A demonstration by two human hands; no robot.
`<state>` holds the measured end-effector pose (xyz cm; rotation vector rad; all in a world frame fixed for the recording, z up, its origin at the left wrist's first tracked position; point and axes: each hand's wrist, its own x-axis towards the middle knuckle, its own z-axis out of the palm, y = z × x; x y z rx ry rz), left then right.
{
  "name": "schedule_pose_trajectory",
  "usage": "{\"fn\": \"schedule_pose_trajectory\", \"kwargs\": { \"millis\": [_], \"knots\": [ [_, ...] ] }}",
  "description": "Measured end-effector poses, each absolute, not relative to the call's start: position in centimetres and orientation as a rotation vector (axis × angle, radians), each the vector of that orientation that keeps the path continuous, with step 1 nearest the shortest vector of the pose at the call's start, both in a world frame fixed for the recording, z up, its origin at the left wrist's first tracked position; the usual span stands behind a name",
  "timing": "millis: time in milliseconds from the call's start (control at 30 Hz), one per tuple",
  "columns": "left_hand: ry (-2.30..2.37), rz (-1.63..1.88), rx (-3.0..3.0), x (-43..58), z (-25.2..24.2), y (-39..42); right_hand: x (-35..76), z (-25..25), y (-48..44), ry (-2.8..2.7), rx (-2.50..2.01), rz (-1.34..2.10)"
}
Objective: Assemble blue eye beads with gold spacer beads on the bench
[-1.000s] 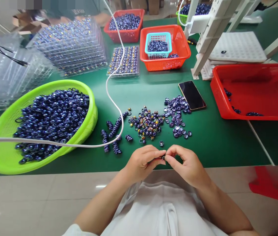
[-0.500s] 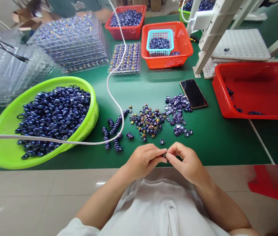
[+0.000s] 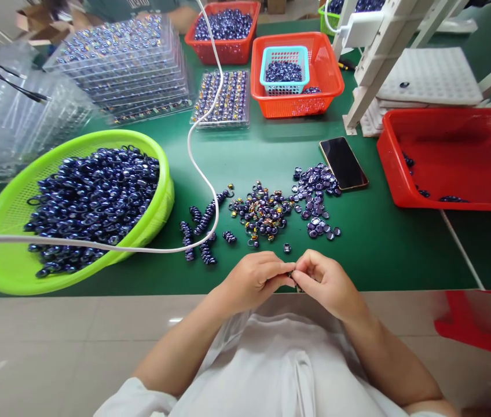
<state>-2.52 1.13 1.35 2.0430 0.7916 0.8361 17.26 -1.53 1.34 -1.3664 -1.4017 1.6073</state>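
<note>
My left hand and my right hand meet at the near edge of the green table, fingertips pinched together on a small dark blue part that is mostly hidden. Just beyond them lie a single loose part, a heap of dark parts with coloured bits, a heap of flat purple pieces and several stacked rows of blue rings.
A lime basket full of blue rings sits at the left, crossed by a white cable. A phone lies beyond the heaps, and a red bin stands at the right. Orange baskets, filled clear trays and a white frame stand behind.
Both hands stay pinched together on the small part, with only slight finger shifts. The view has tilted a little, so everything sits slightly higher in the picture.
</note>
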Motion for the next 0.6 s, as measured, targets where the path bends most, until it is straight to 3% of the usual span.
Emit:
{"fn": "schedule_pose_trajectory", "kwargs": {
  "millis": [300, 600],
  "knots": [
    [0.915, 1.001, 1.838, -1.5, 0.3, -0.3, 17.6, 1.2, -0.4, -1.203, -1.296, 1.809],
    [1.194, 0.922, 0.886, 0.1, 1.5, -0.5, 17.4, 0.9, -0.7, -1.235, -1.223, 1.63]
  ]
}}
